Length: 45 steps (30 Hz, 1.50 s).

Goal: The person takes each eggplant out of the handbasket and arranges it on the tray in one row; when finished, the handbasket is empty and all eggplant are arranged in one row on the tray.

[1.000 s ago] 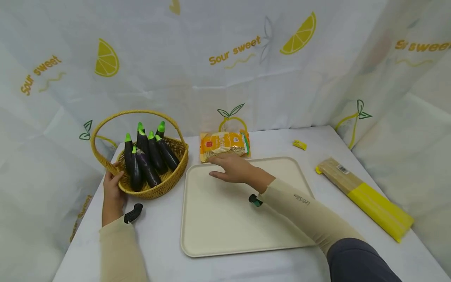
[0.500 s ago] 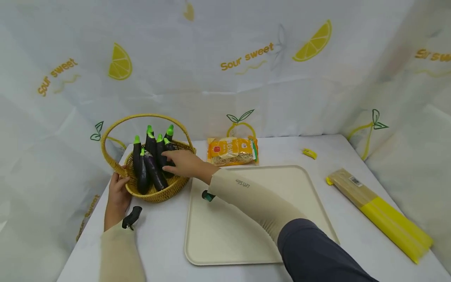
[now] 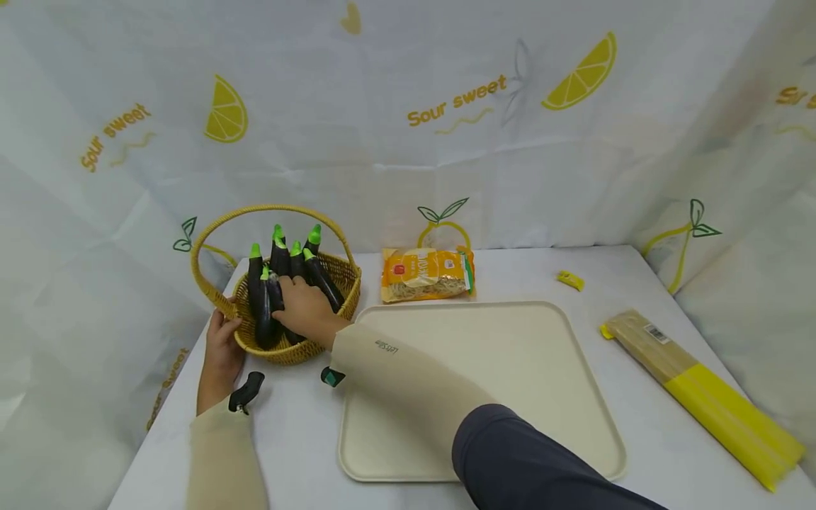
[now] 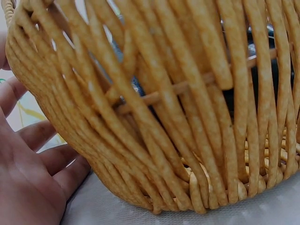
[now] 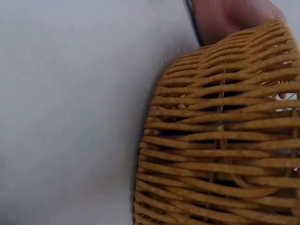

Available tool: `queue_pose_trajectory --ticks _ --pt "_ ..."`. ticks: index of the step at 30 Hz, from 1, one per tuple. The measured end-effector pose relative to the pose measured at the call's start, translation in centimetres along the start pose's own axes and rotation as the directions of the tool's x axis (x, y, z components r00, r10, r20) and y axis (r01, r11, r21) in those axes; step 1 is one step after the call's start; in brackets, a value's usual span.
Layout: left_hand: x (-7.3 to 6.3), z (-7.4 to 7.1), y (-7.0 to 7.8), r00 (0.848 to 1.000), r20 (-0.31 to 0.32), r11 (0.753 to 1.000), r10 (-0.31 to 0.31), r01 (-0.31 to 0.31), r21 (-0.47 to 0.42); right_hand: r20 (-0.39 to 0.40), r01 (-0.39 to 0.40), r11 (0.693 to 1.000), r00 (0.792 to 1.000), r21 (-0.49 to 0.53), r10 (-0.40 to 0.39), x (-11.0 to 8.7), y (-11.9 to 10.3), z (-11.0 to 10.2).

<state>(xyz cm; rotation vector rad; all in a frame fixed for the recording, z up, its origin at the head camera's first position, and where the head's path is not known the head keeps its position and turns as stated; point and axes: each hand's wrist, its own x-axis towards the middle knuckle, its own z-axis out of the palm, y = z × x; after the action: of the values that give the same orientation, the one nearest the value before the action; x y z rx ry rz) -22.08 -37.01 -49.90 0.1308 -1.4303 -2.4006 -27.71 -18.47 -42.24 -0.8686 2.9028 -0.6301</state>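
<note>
A woven wicker basket (image 3: 299, 352) with a tall arched handle stands at the table's left, holding several dark eggplants (image 3: 323, 280) with green caps. My left hand (image 3: 223, 352) grips the basket's left side near the foot of the handle. In the left wrist view, the fingers of that left hand (image 4: 33, 164) lie along the outer wickerwork. My right hand (image 3: 308, 309) reaches over the near rim and grips one eggplant (image 3: 275, 292) among the others. Its fingers hide part of that eggplant. The right wrist view shows mostly the basket's outer wall (image 5: 220, 140).
A cream tray (image 3: 497, 368) lies right of the basket, partly under the right sleeve. Behind it is an orange food packet (image 3: 428, 275). A small yellow packet (image 3: 570, 280) lies at the back right, and a long yellow-and-clear noodle packet (image 3: 701, 397) along the right side.
My right hand has moved left from over the tray into the basket and taken hold of an eggplant. My left hand stays on the basket. The head view has shifted slightly.
</note>
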Motion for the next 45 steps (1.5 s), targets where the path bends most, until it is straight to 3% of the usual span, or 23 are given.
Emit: queue_pose_trajectory --ticks 12,18,22,28,35,39,45 --pt "-0.5 0.6 -0.5 0.998 -0.030 0.995 -0.061 0.064 0.077 -0.007 -0.052 0.998 0.999 0.023 0.052 -0.7 0.1 0.5" --pt "-0.9 0.3 -0.6 0.995 -0.049 0.989 -0.085 0.090 0.114 -0.025 -0.098 0.985 0.994 0.143 0.103 -0.8 0.5 0.1" --pt "-1.0 0.0 -0.2 0.996 -0.061 0.991 -0.067 0.073 0.112 -0.049 -0.117 0.954 0.990 0.277 0.135 -1.1 0.5 -1.5" --pt "-0.8 0.1 0.3 0.995 -0.078 0.993 -0.069 0.076 0.092 -0.070 -0.066 0.876 0.991 0.478 0.112 -2.3 1.1 -4.8" --pt "-0.3 0.6 0.3 0.995 -0.060 0.992 -0.074 0.080 0.097 -0.113 0.019 0.766 0.991 0.643 0.071 -4.7 4.2 -8.4" --pt "-0.2 0.6 0.4 0.995 -0.072 0.992 -0.065 0.072 0.106 -0.073 0.006 0.689 0.995 0.725 0.068 -6.5 6.3 -8.7" --pt "-0.2 0.5 0.4 0.995 -0.080 0.991 -0.067 0.075 0.108 0.009 -0.069 0.577 0.994 0.814 0.107 -9.0 9.7 -7.4"
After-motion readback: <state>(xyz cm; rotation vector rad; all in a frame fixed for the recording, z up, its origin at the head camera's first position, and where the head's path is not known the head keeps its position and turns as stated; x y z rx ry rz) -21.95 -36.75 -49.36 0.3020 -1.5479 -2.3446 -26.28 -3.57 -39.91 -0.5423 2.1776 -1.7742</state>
